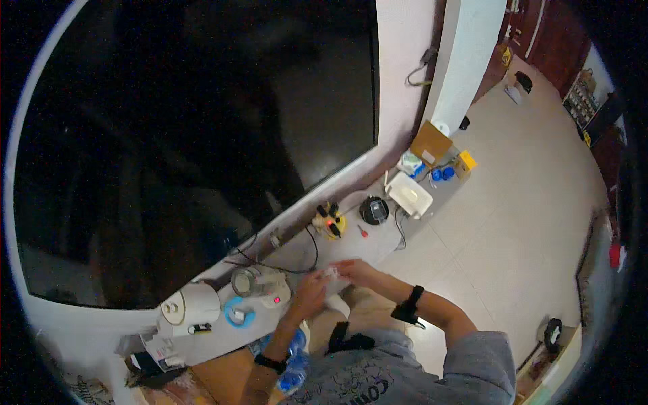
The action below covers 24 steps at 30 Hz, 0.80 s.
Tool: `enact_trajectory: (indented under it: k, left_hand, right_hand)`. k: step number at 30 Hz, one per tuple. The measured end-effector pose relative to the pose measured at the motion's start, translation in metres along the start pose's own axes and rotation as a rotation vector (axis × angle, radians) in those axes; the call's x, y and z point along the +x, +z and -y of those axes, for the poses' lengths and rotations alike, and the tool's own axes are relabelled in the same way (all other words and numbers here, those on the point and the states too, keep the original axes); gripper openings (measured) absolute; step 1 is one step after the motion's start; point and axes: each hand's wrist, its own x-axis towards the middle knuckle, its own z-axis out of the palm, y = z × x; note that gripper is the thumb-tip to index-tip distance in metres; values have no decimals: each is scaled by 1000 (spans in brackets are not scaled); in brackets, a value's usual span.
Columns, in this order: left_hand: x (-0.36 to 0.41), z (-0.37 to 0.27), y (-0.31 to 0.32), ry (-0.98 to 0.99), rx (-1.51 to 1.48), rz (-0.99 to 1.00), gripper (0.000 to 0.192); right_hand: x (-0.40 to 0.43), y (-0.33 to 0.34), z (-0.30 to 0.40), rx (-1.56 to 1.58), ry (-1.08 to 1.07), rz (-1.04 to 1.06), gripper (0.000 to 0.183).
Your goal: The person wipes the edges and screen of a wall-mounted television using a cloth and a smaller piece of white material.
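My left hand (310,293) and my right hand (356,272) meet over the near edge of a long grey bench top. Between their fingertips is a small white object (331,273), too blurred to identify; the fingers of both hands close on it. Left of my left hand stand a cream appliance (276,289) with a red light and a clear jar (245,282). Near these lies a light-blue ring (234,319) with a small white block inside its curve. Beyond my hands, a small red-handled tool (363,232) lies on the bench.
A yellow round power socket (341,223) with black plugs shows a red light. A black round device (374,210), white router-like box (409,195) and cardboard box (430,144) follow rightward. A white cooker-like appliance (202,306) stands left. Behind is a large dark screen (202,126); cables trail along the bench.
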Motion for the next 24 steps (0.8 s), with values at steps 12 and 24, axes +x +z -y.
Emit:
enact_trajectory:
  k: [12, 24]
  left_hand:
    - [-99, 63, -35, -497, -171, -378, 17]
    - [-324, 94, -2, -807, -192, -586, 15]
  right_hand:
    - [45, 60, 226, -395, -1527, -1085, 15]
    - [100, 213, 67, -704, -1508, -835, 11]
